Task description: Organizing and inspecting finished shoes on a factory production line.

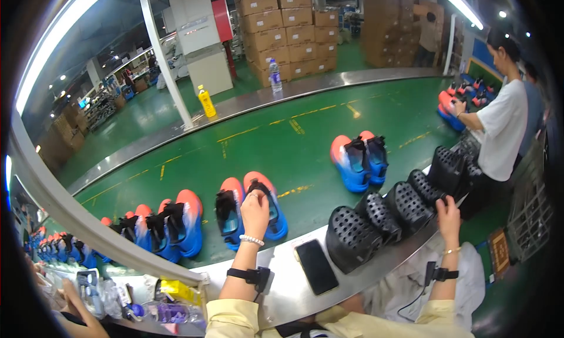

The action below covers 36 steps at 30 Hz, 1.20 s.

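Green belting point(305, 156), marked with yellow lines, is bordered on the near side by a shiny metal ledge point(276, 303). At the belting's near edge, the left hand point(255, 213) is placed over the black collar of a coral, black and blue sports shoe point(277, 222), one of a pair set side by side with toes pointed away. Its fingers are drawn together at the opening; whether any material is pinched cannot be told. The fingertips of the right hand point(448, 217) are set against the end of a black perforated clog point(424, 187); whether it is gripped or merely touched cannot be told.

A white beaded bracelet point(251, 240) is worn on the left wrist, and a black strap with a small device is fastened around each forearm. Between the forearms, a black-screened phone point(317, 266) is laid on the ledge, beside the row to which the clog belongs.

To the left, more coral-and-blue shoes point(187, 223) are lined up along the belting; to the right, a separate pair of the same colours point(358, 162) is placed. Farther right, a coral shoe is handled by a co-worker in a white shirt point(505, 115). Beyond the belting, a yellow bottle point(207, 101) and a clear purple-labelled bottle point(275, 76) are stood on the far ledge, and brown cartons point(299, 32) are stacked behind.
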Each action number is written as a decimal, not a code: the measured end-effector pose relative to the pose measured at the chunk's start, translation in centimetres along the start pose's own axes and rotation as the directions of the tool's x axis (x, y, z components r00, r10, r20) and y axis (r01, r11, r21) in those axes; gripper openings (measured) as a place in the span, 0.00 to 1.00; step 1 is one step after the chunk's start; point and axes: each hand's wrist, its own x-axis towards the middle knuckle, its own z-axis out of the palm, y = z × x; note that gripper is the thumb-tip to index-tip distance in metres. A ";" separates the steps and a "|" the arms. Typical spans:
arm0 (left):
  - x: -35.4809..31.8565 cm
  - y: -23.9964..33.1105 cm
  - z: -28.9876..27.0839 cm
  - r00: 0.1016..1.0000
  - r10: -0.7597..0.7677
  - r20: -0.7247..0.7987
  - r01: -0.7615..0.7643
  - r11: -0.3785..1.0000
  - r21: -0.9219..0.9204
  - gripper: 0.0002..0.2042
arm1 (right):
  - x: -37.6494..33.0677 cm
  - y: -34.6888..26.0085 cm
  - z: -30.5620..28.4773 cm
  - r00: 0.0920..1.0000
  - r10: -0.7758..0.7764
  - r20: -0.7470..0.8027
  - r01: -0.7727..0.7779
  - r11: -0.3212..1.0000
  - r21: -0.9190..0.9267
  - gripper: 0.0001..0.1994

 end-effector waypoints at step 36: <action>-10.7 -6.6 -3.4 0.981 -0.184 0.058 0.193 0.916 -0.351 0.19 | -16.5 -41.6 27.9 0.603 -0.434 0.669 0.742 0.614 -0.270 0.19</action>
